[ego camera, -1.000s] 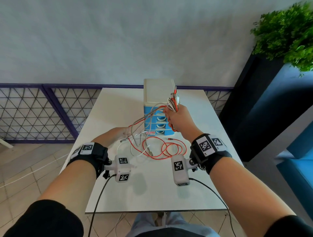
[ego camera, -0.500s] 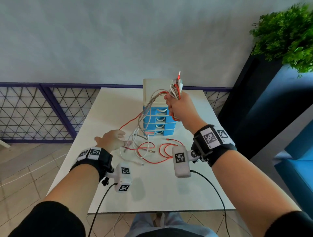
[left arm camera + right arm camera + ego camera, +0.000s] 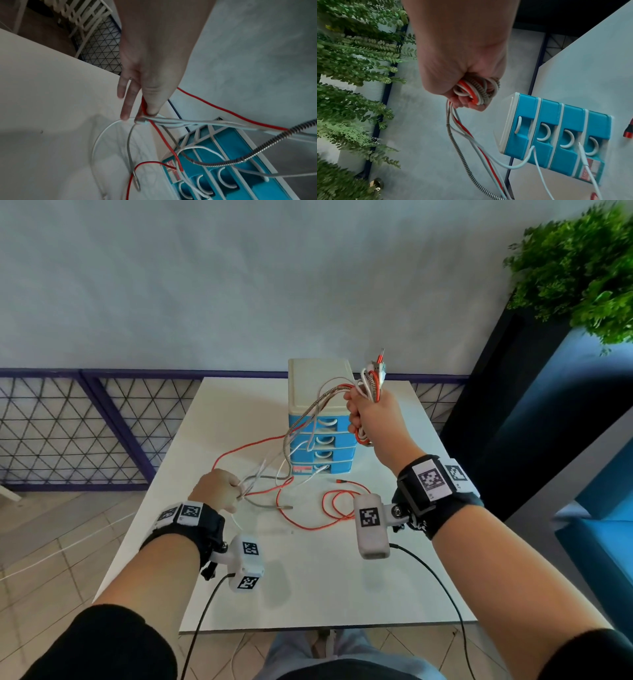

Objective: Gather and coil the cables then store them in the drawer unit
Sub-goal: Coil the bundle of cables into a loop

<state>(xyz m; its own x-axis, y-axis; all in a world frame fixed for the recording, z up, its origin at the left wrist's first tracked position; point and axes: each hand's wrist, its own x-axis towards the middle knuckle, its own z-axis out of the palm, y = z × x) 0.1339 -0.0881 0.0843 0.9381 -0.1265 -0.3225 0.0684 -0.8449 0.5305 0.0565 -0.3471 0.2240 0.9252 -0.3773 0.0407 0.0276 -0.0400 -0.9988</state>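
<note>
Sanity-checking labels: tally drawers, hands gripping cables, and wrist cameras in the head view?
Drawers: 4
Hands gripping cables: 2, left hand and right hand
Wrist cameras: 2
Total: 8

The right hand point(image 3: 371, 419) is raised at arm's length, its fingers curled into a fist (thumb side up) around a coiled bundle of red, white and grey cables point(image 3: 475, 90). The left hand point(image 3: 215, 489) is held lower, strands pinched between thumb and fingertips point(image 3: 126, 115).
</note>
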